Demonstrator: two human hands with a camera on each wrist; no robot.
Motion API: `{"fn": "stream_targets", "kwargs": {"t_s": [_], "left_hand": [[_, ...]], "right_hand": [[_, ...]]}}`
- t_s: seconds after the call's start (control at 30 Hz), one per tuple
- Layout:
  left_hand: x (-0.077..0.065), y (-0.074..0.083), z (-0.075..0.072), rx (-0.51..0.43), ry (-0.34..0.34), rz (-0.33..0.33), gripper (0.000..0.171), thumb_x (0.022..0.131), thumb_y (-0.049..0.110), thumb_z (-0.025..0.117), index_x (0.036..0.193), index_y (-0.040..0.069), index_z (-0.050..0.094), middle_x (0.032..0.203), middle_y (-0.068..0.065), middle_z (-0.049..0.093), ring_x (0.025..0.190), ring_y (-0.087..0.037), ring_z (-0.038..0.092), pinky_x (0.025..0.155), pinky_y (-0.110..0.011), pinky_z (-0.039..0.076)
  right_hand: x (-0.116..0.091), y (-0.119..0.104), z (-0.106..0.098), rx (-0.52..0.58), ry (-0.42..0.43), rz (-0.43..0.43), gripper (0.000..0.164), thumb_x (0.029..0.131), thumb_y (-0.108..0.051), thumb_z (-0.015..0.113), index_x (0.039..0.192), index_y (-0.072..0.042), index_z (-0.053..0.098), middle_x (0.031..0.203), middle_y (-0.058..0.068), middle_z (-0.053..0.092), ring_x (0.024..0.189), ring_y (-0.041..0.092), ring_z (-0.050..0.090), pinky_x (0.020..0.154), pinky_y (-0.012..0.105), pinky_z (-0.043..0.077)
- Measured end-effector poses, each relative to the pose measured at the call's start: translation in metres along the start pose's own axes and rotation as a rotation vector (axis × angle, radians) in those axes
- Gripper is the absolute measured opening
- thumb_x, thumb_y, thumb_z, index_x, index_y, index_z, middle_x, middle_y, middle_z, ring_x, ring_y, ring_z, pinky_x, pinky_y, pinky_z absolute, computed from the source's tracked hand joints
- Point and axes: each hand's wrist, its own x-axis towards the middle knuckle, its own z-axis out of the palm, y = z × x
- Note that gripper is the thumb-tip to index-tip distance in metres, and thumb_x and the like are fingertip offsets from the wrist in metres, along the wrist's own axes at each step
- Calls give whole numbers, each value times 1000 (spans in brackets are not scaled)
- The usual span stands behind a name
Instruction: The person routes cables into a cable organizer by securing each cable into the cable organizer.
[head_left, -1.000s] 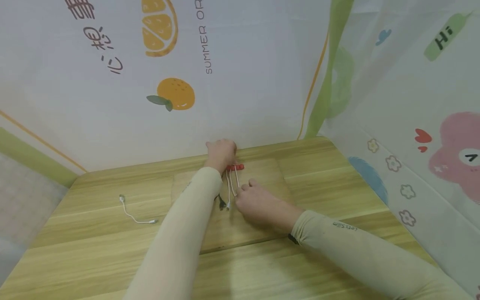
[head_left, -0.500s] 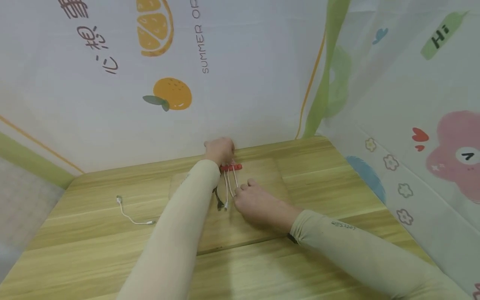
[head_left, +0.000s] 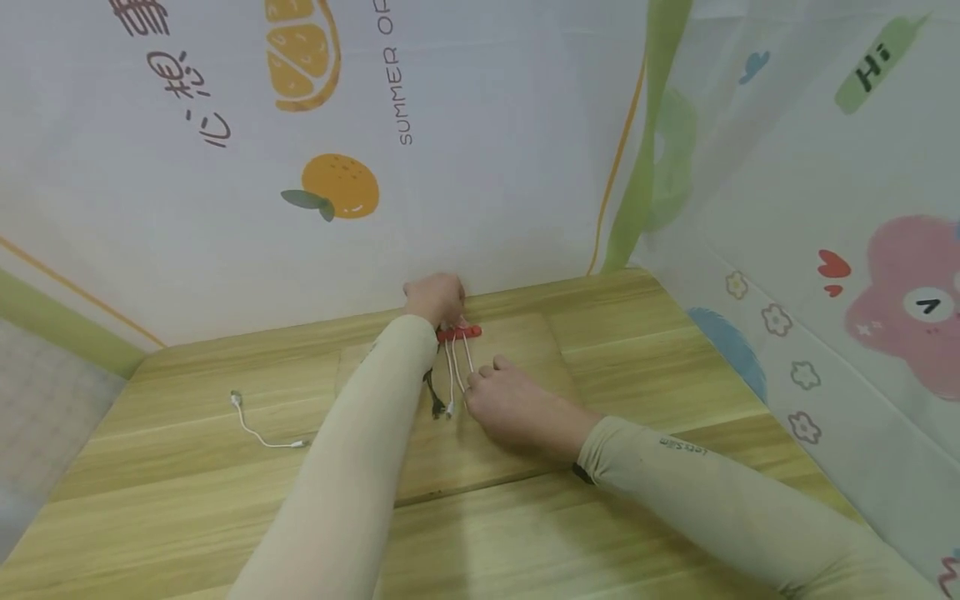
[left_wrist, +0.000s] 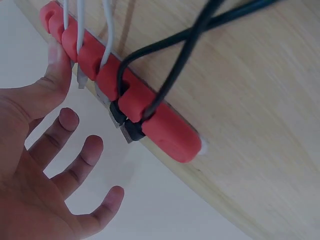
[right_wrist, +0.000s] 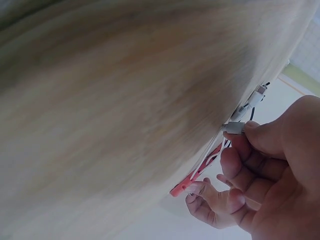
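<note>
A red cable clip strip [left_wrist: 170, 137] lies along the board's far edge, with white cables [left_wrist: 109, 30] and two black cables [left_wrist: 182, 70] seated in its slots. The cables' plugs stick out past the edge. My left hand [head_left: 437, 297] is at the strip, thumb tip against its back side where a white cable comes through; the index fingertip is hidden behind the thumb, and the other fingers are spread. My right hand [head_left: 517, 408] pinches a white cable's grey-white plug [right_wrist: 234, 128] between thumb and index finger. A black plug [head_left: 438, 410] lies just left of it.
A thin wooden board [head_left: 450, 467] lies on the wood-grain table [head_left: 187, 500]. A short loose white cable [head_left: 264, 442] rests on the table to the left. A printed white curtain [head_left: 510, 167] hangs behind the far edge, another at the right.
The scene shifts slightly left in the head view. Both hands keep nearly the same places at the strip and the plug.
</note>
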Motion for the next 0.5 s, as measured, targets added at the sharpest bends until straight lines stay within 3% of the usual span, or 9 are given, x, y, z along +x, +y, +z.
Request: {"fn": "stream_targets", "kwargs": {"t_s": [0.1,0.23,0.3,0.4,0.5], "left_hand": [[-1,-1,1,-17,4,18,19,93,28,83,91,13,71,95,-1,72,106,-25,65,122,-79,26],[-2,-3,3,-26,34,59,31,91,27,85,78,12,62,81,0,64,93,-24,61,120,-80,27],[-2,-6,4,-20,40,67,26,89,28,86,80,13,68,86,-1,70,97,-25,64,120,-81,26],[-1,-9,6,4,29,79,13,92,26,84,97,16,80,108,-2,79,115,-29,69,121,-82,23],[-1,-13,7,22,11,98,17,96,21,79,112,19,82,126,-2,78,129,-33,66,121,-83,21]], "right_hand": [[0,-1,-1,23,-19,9,21,104,-22,61,113,-11,76,107,3,72,96,19,68,82,36,49],[-1,-2,-2,80,-37,26,19,102,-20,63,111,-11,77,109,5,73,101,21,69,86,39,51],[-1,-2,-2,105,-38,33,17,101,-20,65,109,-12,77,109,5,73,101,21,70,85,39,51],[-2,-2,-2,138,-36,47,15,100,-18,65,107,-13,77,108,5,73,99,21,69,84,38,49],[-2,-1,-3,148,-27,60,14,100,-16,65,107,-13,77,107,4,72,96,21,69,84,38,49]]}}
